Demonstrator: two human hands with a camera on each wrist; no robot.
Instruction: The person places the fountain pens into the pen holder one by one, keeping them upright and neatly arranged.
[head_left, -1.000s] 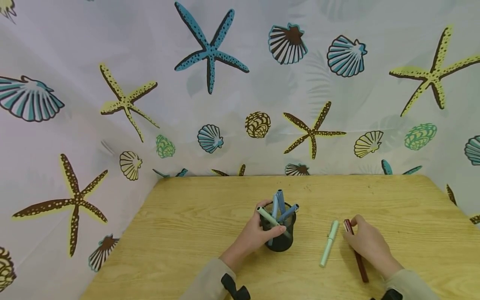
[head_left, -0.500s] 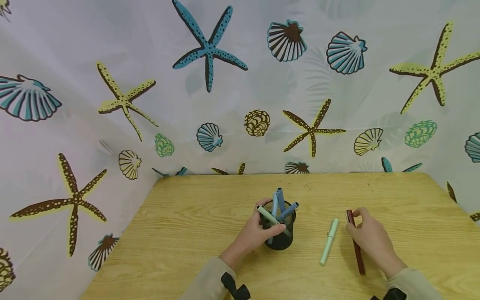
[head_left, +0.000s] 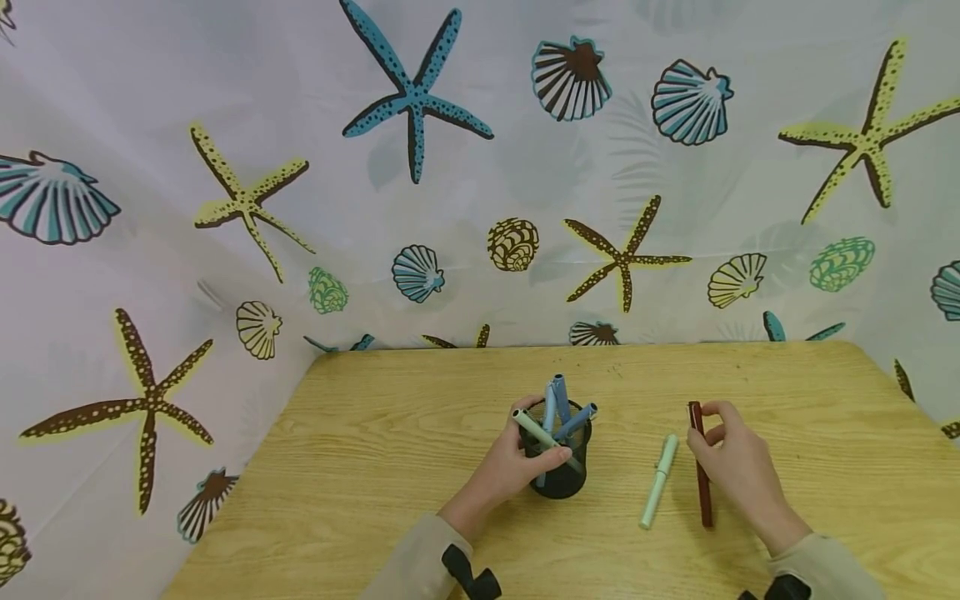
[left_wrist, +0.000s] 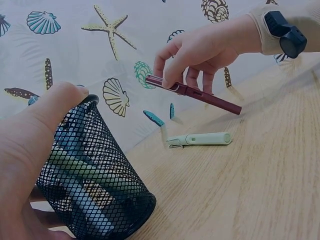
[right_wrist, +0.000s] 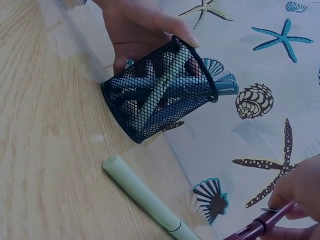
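Note:
My left hand (head_left: 502,479) grips the black mesh pen cup (head_left: 567,485) around its side, thumb across the front near the rim. Inside the cup lean a light green pen (head_left: 534,428) and several blue pens (head_left: 559,396), their ends above the rim. To the right, my right hand (head_left: 741,471) pinches a dark red pen (head_left: 703,496) near its clip end between thumb and fingers. In the left wrist view that red pen (left_wrist: 212,99) is tilted and appears lifted off the table. A second light green pen (head_left: 658,483) lies on the table between cup and right hand.
The wooden table (head_left: 375,433) reaches back to a hanging white cloth (head_left: 480,175) printed with starfish and shells. The cloth also hangs along the left and right sides. A black camera strap (head_left: 471,575) sits on the left sleeve.
My right hand has moved slightly away from me with the red pen, which has swung to a more upright line in the head view. The left hand and cup stay in place.

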